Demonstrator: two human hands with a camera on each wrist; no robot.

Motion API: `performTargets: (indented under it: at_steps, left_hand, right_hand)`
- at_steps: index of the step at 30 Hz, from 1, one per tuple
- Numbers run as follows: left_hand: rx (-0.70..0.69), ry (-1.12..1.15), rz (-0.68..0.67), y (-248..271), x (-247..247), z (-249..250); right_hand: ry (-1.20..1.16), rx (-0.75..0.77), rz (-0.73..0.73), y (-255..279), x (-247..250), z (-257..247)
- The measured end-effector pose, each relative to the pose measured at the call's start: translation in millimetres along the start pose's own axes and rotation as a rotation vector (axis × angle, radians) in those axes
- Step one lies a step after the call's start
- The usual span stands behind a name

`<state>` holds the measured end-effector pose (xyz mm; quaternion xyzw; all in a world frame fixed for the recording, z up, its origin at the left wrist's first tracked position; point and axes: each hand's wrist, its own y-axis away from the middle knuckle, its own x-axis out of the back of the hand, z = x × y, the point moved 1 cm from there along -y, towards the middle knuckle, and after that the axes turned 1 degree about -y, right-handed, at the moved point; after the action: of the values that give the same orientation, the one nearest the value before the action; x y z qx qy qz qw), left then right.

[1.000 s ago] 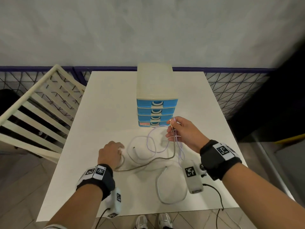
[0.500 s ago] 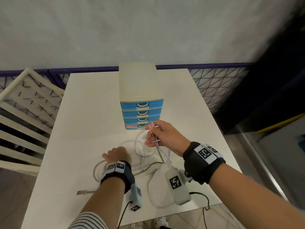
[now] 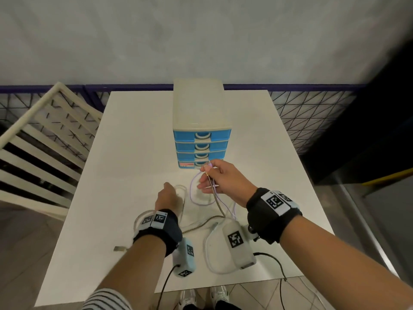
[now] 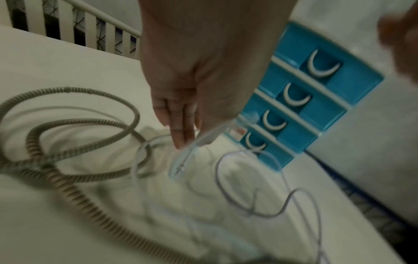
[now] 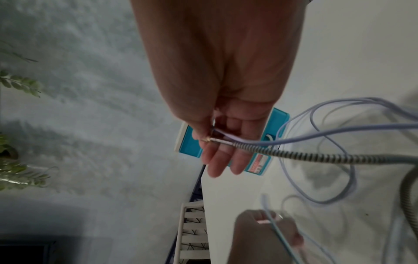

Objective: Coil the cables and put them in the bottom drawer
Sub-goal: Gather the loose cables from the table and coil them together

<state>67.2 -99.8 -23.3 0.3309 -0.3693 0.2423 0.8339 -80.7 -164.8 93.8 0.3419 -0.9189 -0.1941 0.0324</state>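
Observation:
The beige drawer unit [image 3: 199, 108] has blue fronts; its bottom drawer [image 3: 190, 164] is closed. My right hand [image 3: 206, 176] hovers just in front of it and pinches the ends of the braided metal-look cable [image 3: 218, 201] and the thin lilac cable [image 3: 192, 193]. The right wrist view shows that pinch [image 5: 212, 151] with the braided cable [image 5: 316, 157] and lilac cable [image 5: 339, 129] trailing away. My left hand [image 3: 169, 191] holds a clear cable [image 4: 185, 157] between thumb and fingers [image 4: 182, 135]. The braided cable's loops [image 4: 74, 107] lie on the table.
The white table [image 3: 134, 142] ends close to my body. A white cable loop [image 3: 209, 258] lies near the front edge, and a metal plug [image 3: 119, 249] at the front left. A slatted white chair [image 3: 40, 139] stands left; a wire fence [image 3: 308, 117] runs behind.
My left hand has moved forward off the braided coil and now holds the clear cable. The right hand keeps its pinch in front of the drawers. The head view has shifted.

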Motion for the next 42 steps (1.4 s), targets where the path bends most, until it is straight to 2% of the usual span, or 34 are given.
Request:
performTargets:
  at_steps: [4,5,6,8,9,10,11,14,15,17,20,24,29,31,33,34,35,36,37,38,41,42]
  left_hand:
    - [-0.324,0.324,-0.014,8.9,37.4,14.7]
    - [-0.406,0.323,0.021,12.3,47.0,16.8]
    - [-0.472,0.238,0.073,16.5,57.0,20.2]
    - [-0.570,-0.094,0.112,24.9,71.7,24.9]
    - [-0.574,-0.176,0.090,28.2,77.4,24.8]
    - [-0.545,-0.155,0.036,31.0,82.6,23.6]
    - [-0.482,-0.019,-0.038,33.0,87.1,20.9]
    - [-0.204,0.628,-0.331,44.9,99.5,18.7]
    - [-0.166,0.767,-0.378,48.9,100.8,19.5]
    - [-0.161,0.880,-0.383,54.8,99.5,22.3]
    - [-0.195,0.888,-0.307,56.7,93.2,25.4]
    - [-0.226,0.925,-0.300,59.2,86.8,26.0]
    - [-0.211,0.805,-0.288,60.2,88.9,25.1]
    - [-0.133,0.741,-0.196,55.8,91.3,20.5]
    - [-0.074,0.662,0.067,48.3,94.6,12.3]
    - [-0.112,0.611,0.231,48.5,98.1,10.9]
    - [-0.206,0.559,0.362,51.9,101.4,12.9]
    - [-0.322,0.516,0.423,58.2,103.4,18.8]
    - [-0.420,0.494,0.400,65.3,103.1,27.4]
    - [-0.481,0.497,0.306,73.0,100.6,36.7]
    - [-0.433,0.679,-0.129,93.8,89.3,55.6]
    - [-0.398,0.719,-0.210,97.7,86.0,58.3]
  right_hand:
    - [-0.011,0.003,0.058,-3.0,-2.8,4.8]
    - [-0.006,0.012,0.061,-4.1,-5.1,6.5]
    - [0.008,0.023,0.061,-5.3,-7.1,8.2]
    - [0.064,0.038,0.053,-7.4,-10.4,9.9]
    - [0.087,0.037,0.044,-7.2,-11.4,9.6]
    - [0.093,0.034,0.035,-6.3,-11.9,8.9]
    - [0.090,0.031,0.030,-5.4,-12.2,8.0]
    - [0.074,0.039,0.021,-1.5,-14.2,2.8]
    - [0.059,0.042,0.002,0.4,-16.4,0.9]
    - [0.050,0.033,-0.003,2.7,-20.4,-1.4]
    - [-0.009,-0.023,-0.021,6.0,-24.0,-1.8]
    - [-0.090,-0.053,-0.113,12.1,-25.3,-5.6]
    - [0.037,-0.036,-0.127,13.4,-23.3,-9.1]
    - [0.059,-0.026,-0.083,10.6,-22.4,-8.7]
    - [0.021,-0.023,-0.046,7.4,-20.0,-8.6]
    - [0.003,-0.022,-0.038,6.8,-19.5,-9.6]
    - [-0.011,-0.022,-0.033,6.2,-19.9,-10.5]
    - [-0.024,-0.020,-0.032,5.5,-21.1,-11.2]
    - [-0.047,-0.019,-0.037,4.0,-23.2,-11.7]
    - [-0.086,-0.015,-0.046,2.6,-25.8,-12.5]
    - [-0.280,0.023,-0.049,-0.1,-33.7,-15.7]
    - [-0.342,0.033,-0.030,-0.7,-34.4,-16.3]
